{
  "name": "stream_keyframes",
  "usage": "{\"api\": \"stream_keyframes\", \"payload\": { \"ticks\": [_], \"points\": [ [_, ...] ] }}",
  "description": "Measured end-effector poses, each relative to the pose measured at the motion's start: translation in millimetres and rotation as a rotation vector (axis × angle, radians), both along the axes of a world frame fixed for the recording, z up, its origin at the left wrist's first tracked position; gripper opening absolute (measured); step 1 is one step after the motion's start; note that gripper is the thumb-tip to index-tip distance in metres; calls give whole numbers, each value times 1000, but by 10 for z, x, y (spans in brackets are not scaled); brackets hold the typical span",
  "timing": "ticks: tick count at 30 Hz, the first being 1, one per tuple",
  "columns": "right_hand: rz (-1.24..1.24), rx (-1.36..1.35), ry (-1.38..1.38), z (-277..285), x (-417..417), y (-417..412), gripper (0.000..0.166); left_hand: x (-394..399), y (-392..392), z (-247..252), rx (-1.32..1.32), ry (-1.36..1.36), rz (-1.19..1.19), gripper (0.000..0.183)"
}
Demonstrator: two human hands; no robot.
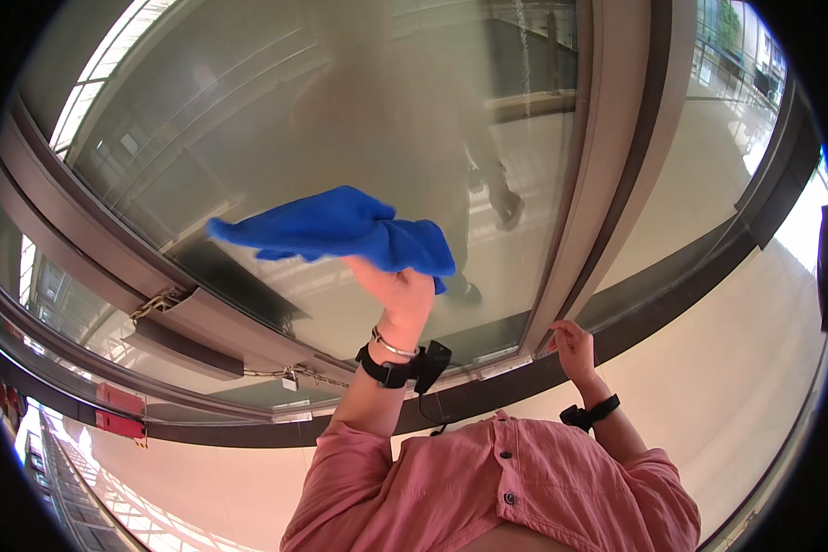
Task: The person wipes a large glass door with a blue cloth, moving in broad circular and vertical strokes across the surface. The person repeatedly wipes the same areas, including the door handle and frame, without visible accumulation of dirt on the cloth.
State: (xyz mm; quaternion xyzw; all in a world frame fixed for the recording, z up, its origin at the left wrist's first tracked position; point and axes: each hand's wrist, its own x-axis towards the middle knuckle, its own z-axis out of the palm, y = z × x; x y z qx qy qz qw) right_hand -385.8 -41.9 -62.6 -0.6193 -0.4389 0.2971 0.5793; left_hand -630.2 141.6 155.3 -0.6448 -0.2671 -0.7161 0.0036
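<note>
A blue cloth is spread under my left hand against the glass door pane. The cloth covers most of the fingers, and its loose end reaches out to the left. A bracelet and a black strap with a small device circle the left wrist. My right hand is low on the right, near the foot of the metal door frame, its fingers loosely bent with nothing seen in them. Another black strap is on that wrist. The glass reflects a dim figure.
On the left, a chain hangs about the door handle, and a padlock hangs lower down. A red box-like object stands farther left. A dark floor strip runs below the glass, beside pale flooring.
</note>
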Motion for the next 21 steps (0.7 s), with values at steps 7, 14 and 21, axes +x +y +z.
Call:
{"api": "stream_keyframes", "payload": {
  "ticks": [7,14,21],
  "points": [
    [44,-13,-26,-184,-48,17,18,-34,362,-2070,-434,-206,-1023,43],
    [-25,-11,-6,-77,34,7,18,2,166,-283,-18,488,39,29],
    [-25,56,6,-78,-2,80,19,463,105,1173,257,406,353,51]
  ]
}}
